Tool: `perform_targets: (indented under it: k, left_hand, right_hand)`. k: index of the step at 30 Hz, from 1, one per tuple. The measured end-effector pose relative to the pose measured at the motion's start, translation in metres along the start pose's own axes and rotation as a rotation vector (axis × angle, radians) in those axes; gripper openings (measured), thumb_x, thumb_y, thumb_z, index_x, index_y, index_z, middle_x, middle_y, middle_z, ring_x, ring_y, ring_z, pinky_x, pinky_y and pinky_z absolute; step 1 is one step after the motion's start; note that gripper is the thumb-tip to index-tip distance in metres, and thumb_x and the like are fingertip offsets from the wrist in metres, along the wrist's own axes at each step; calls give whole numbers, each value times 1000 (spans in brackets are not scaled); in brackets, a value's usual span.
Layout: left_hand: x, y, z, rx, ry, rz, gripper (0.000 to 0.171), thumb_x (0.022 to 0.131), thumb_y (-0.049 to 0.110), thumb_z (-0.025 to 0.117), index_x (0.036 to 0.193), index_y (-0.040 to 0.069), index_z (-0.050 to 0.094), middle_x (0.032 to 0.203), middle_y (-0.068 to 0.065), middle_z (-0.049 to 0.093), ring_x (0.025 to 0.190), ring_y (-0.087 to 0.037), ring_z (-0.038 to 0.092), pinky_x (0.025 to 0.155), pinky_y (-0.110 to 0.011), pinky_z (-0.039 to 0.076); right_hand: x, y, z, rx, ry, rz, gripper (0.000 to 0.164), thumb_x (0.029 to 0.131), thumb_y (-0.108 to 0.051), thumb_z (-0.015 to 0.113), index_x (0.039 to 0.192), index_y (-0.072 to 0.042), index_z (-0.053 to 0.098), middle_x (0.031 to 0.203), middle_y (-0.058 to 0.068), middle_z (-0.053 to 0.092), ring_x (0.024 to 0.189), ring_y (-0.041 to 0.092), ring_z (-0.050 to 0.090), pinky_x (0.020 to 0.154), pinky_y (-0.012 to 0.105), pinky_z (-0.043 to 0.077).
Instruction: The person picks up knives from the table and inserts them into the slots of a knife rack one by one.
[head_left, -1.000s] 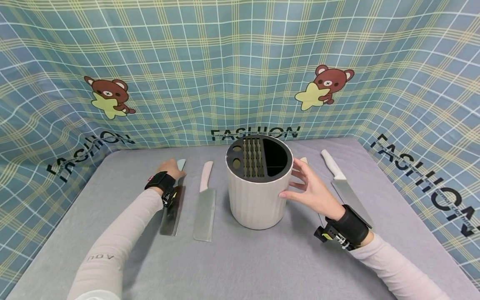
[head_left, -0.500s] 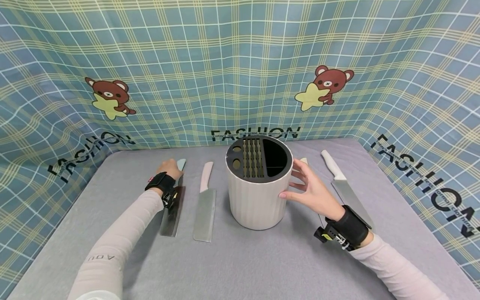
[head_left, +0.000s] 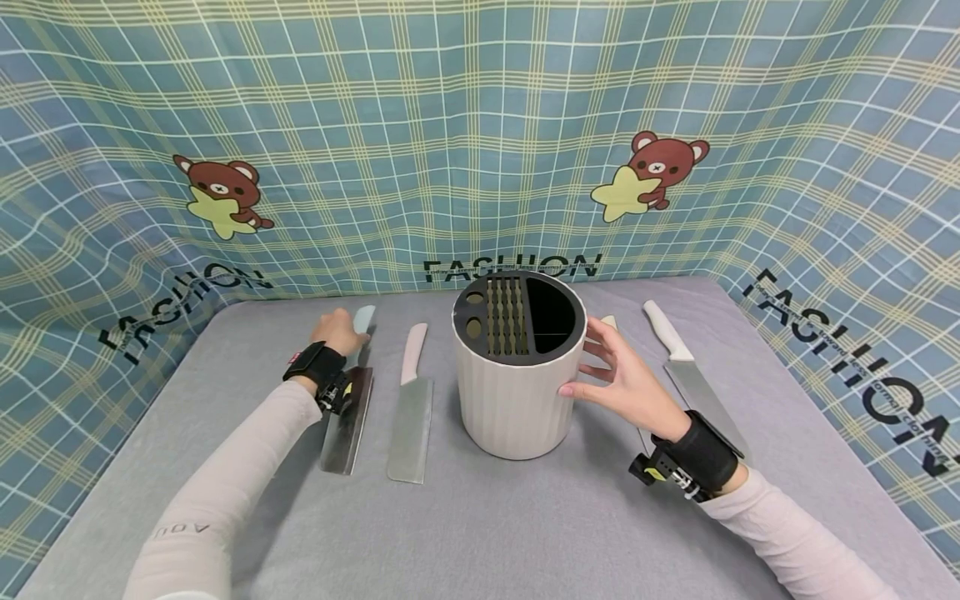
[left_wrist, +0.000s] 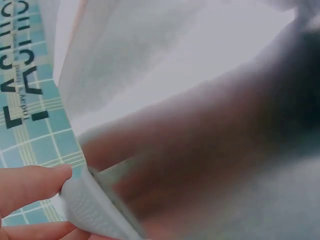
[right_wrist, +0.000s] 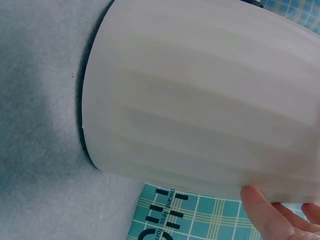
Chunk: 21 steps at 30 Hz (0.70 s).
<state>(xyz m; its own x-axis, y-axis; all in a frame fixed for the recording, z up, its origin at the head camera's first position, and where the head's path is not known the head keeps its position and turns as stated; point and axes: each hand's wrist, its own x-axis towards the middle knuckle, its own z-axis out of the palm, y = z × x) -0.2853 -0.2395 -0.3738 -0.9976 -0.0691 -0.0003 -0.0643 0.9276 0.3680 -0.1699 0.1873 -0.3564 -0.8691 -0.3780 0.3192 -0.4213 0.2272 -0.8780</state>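
Left hand (head_left: 340, 332): thumb, fingers clamped on blue-handled cleaver (head_left: 356, 421), blade lying back under wrist; tilted lift might graze forearm. Pink-handled cleaver (head_left: 411, 417) just right of those fingers. Right hand (head_left: 632, 379): fingers apart against holder (head_left: 513, 404); one-sided push could shift it.

I can read FASHION in black on the checked cloth (head_left: 513, 200) at left, centre and right; upside-down letters resembling AQU mark the left sleeve (head_left: 213, 492), lower left.
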Motion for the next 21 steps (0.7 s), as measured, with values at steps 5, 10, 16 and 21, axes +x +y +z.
perform_targets:
  k: [5, 10, 16, 21]
  left_hand:
    - [-10, 4, -13, -59, 38, 4, 30, 92, 17, 67, 69, -1, 58, 55, -7, 48, 48, -18, 43, 45, -25, 32]
    - [-21, 7, -27, -91, 76, 17, 30, 93, 19, 66, 98, -10, 68, 77, -22, 67, 59, -26, 57, 47, -28, 41]
    - [-33, 10, -39, -157, 156, 88, 31, 92, 15, 65, 110, -10, 67, 92, -28, 67, 72, -36, 63, 55, -38, 52]
    - [-47, 17, -48, -212, 209, 156, 42, 95, 18, 64, 122, -13, 60, 107, -34, 64, 88, -43, 63, 66, -46, 57]
  right_hand:
    - [0, 0, 0, -1, -3, -3, 93, 77, -3, 81, 152, -9, 27, 150, 12, 37, 135, 31, 42, 105, 43, 50]
    - [0, -1, -1, 2, -2, 1, 93, 77, -3, 82, 152, -9, 27, 150, 12, 38, 134, 31, 42, 105, 43, 50]
    - [0, -1, -1, 7, -8, -11, 92, 77, -1, 81, 152, -9, 28, 149, 13, 38, 134, 31, 42, 104, 42, 50]
    - [1, -1, -1, 0, -5, -19, 92, 77, -1, 81, 152, -10, 28, 148, 12, 39, 133, 30, 44, 104, 40, 51]
